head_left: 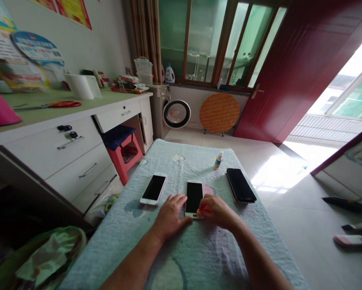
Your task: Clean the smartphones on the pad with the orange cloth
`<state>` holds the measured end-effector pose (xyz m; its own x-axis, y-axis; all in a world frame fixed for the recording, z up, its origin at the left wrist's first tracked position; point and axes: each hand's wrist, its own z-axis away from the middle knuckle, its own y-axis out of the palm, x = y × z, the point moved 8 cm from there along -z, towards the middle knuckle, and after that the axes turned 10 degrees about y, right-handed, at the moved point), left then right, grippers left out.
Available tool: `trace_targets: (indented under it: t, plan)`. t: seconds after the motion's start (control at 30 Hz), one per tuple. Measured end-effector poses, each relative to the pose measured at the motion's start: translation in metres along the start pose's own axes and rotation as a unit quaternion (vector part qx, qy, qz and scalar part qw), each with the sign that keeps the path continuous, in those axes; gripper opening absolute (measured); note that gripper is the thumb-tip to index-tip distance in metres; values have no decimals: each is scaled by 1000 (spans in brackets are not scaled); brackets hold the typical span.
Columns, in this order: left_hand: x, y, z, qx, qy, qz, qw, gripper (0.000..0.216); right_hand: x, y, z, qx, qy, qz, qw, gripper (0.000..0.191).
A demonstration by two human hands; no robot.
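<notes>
Head view, lower centre: left hand [170, 216] braces phone [194, 195], fingers unclenched; right hand [219, 212] pinches orange item [203, 209], probably rubbing; next calls for phone kept still

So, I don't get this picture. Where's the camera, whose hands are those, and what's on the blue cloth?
There's no robot here, just a person. The camera sits on their head, looking forward and down, so you see roughly what they see. The left hand rests against the left side of a white-framed smartphone. The right hand pinches a small orange thing at its lower right edge; fingers hide too much to tell what it is. Also on the quilted cloth are another white smartphone on the left, a black smartphone on the right, and a little bottle farther back.
</notes>
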<state>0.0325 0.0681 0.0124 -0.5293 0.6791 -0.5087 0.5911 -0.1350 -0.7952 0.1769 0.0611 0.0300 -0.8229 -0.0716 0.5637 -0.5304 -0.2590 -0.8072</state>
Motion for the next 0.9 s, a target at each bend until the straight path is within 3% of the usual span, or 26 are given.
trace_targets:
  t: [0.27, 0.53, 0.7, 0.9]
  plan:
    - [-3, -2, -1, 6, -3, -9, 1000, 60, -6, 0, 0, 4, 20, 47, 999, 9]
    - [-4, -2, -1, -14, 13, -11, 1000, 50, 38, 26, 1, -35, -58, 65, 996, 14]
    - [-3, -1, 0, -4, 6, -8, 1000, 51, 49, 31, 1, -53, -107, 83, 989, 15]
    - [-2, 0, 0, -2, 9, -15, 1000, 50, 41, 23, 3, -21, -66, 102, 992, 18]
